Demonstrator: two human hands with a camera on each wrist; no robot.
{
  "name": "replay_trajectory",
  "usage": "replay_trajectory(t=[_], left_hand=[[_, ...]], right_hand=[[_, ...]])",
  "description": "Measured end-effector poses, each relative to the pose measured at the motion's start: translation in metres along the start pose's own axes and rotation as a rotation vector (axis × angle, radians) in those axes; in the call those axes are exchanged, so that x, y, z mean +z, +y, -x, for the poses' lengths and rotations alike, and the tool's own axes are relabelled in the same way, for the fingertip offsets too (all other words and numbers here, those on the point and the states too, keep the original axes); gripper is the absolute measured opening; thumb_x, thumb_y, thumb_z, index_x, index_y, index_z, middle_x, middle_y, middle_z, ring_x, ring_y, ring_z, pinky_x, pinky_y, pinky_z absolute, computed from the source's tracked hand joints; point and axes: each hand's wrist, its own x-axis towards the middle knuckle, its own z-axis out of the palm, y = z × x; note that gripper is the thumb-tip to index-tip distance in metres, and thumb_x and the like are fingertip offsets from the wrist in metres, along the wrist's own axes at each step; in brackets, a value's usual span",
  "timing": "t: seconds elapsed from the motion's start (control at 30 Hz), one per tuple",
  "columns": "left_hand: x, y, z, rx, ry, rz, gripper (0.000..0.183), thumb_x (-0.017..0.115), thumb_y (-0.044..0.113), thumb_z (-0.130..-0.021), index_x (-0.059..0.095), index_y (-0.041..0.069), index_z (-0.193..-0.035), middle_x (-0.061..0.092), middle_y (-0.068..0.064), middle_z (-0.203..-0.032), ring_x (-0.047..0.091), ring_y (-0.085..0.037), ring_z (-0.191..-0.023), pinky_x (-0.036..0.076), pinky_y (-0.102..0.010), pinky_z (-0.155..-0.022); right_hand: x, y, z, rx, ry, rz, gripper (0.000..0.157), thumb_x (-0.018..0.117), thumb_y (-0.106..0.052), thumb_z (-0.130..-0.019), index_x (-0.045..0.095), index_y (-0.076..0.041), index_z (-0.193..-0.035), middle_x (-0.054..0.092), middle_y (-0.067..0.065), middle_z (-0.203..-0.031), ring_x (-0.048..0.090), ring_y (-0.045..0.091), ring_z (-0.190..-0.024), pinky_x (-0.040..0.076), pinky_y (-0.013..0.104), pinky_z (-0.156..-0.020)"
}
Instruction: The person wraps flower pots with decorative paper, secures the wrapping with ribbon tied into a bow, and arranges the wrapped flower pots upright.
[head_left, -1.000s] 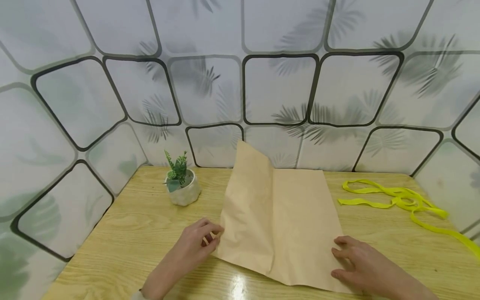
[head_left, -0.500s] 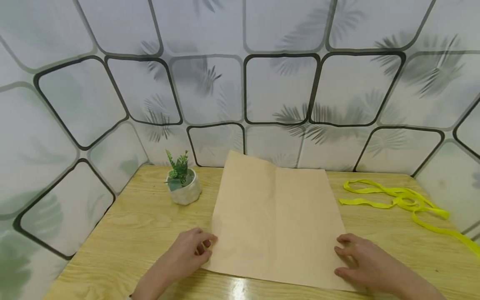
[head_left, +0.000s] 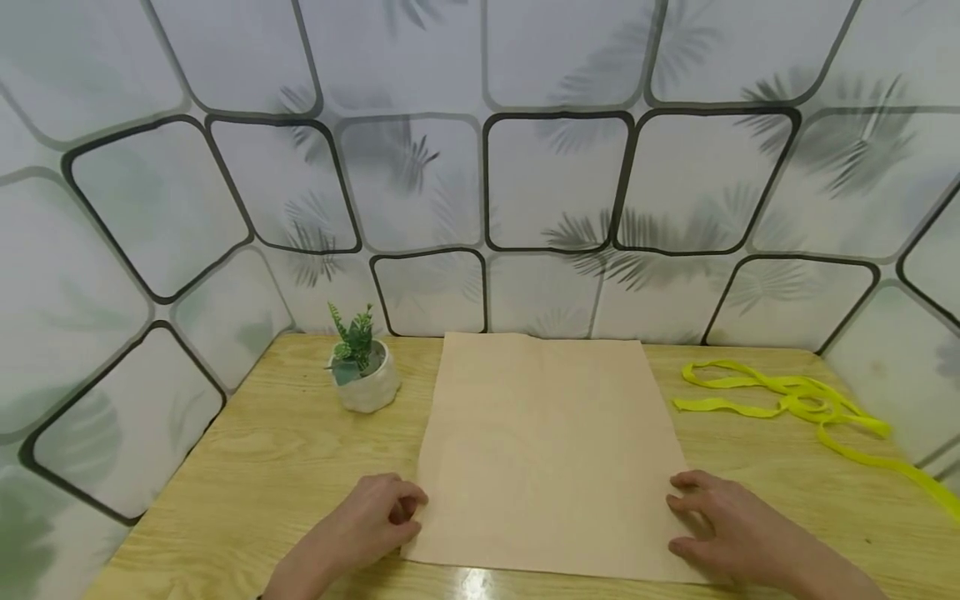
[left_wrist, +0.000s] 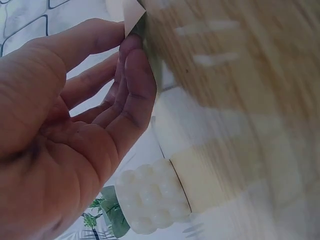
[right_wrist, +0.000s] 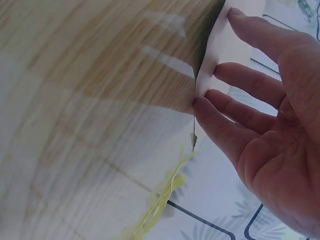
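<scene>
A large sheet of brown paper (head_left: 547, 450) lies spread out on the wooden table, its bottom edge towards me. At the sheet's lower left edge is my left hand (head_left: 371, 518); in the left wrist view its thumb and curled forefinger pinch the paper's edge (left_wrist: 133, 16). On the opposite side, my right hand (head_left: 731, 529) rests along the lower right edge with its fingers apart. From the right wrist, fingertips (right_wrist: 202, 106) and thumb touch the sheet's margin, fairly straight and without curling round it.
A small potted plant (head_left: 367, 375) in a white pot stands to the left of the sheet. A tangled yellow ribbon (head_left: 806, 400) lies at the right and runs off the view. Patterned wall panels (head_left: 558, 179) close off the back and sides of the table (head_left: 300, 450).
The left half of the paper, folded up at first, has come down flat to the left. My left hand has moved left and nearer with its edge; the right hand has stayed.
</scene>
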Motion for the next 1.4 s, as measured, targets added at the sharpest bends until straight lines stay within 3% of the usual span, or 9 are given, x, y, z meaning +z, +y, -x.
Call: replay_trajectory(t=[0.13,0.23,0.4,0.53,0.63,0.87,1.13,1.27,1.4], left_hand=[[0.0,-0.002,0.0,-0.045,-0.014,0.021,0.021,0.076,0.009,-0.089,0.074,0.003,-0.109,0.062,0.002,-0.086,0.051,-0.003,-0.072,0.044,-0.021,-0.061],[0.0,-0.002,0.0,-0.064,-0.019,0.029,0.02,0.077,0.011,-0.09,0.073,0.005,-0.109,0.059,0.001,-0.087,0.048,-0.005,-0.072,0.043,-0.022,-0.062],[0.002,0.002,-0.001,-0.044,0.018,-0.029,0.024,0.078,0.008,-0.085,0.071,0.009,-0.109,0.053,0.0,-0.093,0.044,-0.007,-0.074,0.039,-0.023,-0.065],[0.003,0.011,-0.006,-0.019,-0.011,-0.103,0.053,0.072,0.0,-0.08,0.065,0.008,-0.132,0.059,-0.012,-0.131,0.059,-0.022,-0.112,0.052,-0.038,-0.087],[0.003,0.016,-0.01,0.003,-0.053,-0.169,0.066,0.069,-0.003,-0.078,0.059,0.008,-0.142,0.051,-0.018,-0.152,0.05,-0.039,-0.138,0.048,-0.056,-0.105],[0.002,0.015,-0.009,-0.002,-0.072,-0.183,0.054,0.069,-0.003,-0.077,0.068,0.006,-0.131,0.055,-0.018,-0.147,0.051,-0.041,-0.136,0.049,-0.057,-0.103],[0.001,0.009,-0.011,0.012,-0.071,-0.134,0.048,0.069,0.0,-0.082,0.068,0.007,-0.13,0.056,-0.015,-0.146,0.052,-0.039,-0.135,0.049,-0.057,-0.103],[-0.002,0.004,-0.013,-0.019,0.03,-0.062,0.039,0.07,0.01,-0.091,0.067,0.008,-0.129,0.061,-0.013,-0.135,0.059,-0.034,-0.124,0.052,-0.055,-0.099],[-0.008,-0.001,-0.017,-0.182,0.277,0.027,0.042,0.072,0.017,-0.094,0.062,0.005,-0.133,0.062,-0.015,-0.128,0.065,-0.031,-0.113,0.057,-0.046,-0.087]], right_hand=[[-0.002,-0.001,-0.001,0.014,-0.002,-0.029,0.041,0.08,-0.046,-0.086,0.075,-0.011,-0.107,0.067,0.019,-0.127,0.069,0.039,-0.104,0.058,0.048,-0.082],[-0.003,-0.001,-0.001,0.026,-0.005,-0.045,0.031,0.082,-0.045,-0.085,0.07,-0.018,-0.092,0.069,0.02,-0.126,0.069,0.04,-0.104,0.058,0.041,-0.08],[-0.003,0.001,-0.001,0.011,0.003,-0.061,0.034,0.083,-0.044,-0.084,0.056,-0.023,-0.077,0.07,0.022,-0.124,0.068,0.042,-0.105,0.056,0.034,-0.075],[-0.004,0.001,-0.003,0.029,-0.014,-0.068,0.034,0.083,-0.044,-0.084,0.057,-0.023,-0.076,0.069,0.023,-0.125,0.067,0.043,-0.108,0.058,0.043,-0.079],[-0.005,0.0,-0.004,0.044,-0.03,-0.067,0.035,0.083,-0.044,-0.083,0.057,-0.023,-0.074,0.069,0.023,-0.125,0.067,0.043,-0.109,0.057,0.049,-0.081],[-0.005,-0.005,-0.003,0.077,-0.056,-0.061,0.034,0.083,-0.045,-0.082,0.058,-0.025,-0.07,0.069,0.022,-0.125,0.066,0.043,-0.112,0.056,0.053,-0.084],[-0.003,-0.002,0.0,0.037,-0.011,-0.049,0.033,0.083,-0.043,-0.083,0.058,-0.025,-0.072,0.07,0.021,-0.124,0.066,0.044,-0.109,0.057,0.047,-0.082],[-0.002,-0.002,0.002,0.042,-0.01,-0.042,0.034,0.083,-0.045,-0.083,0.056,-0.026,-0.072,0.069,0.019,-0.126,0.066,0.042,-0.11,0.057,0.042,-0.082],[-0.002,-0.002,0.003,0.058,-0.02,-0.04,0.033,0.082,-0.048,-0.084,0.058,-0.027,-0.074,0.068,0.018,-0.128,0.066,0.041,-0.111,0.057,0.043,-0.082]])
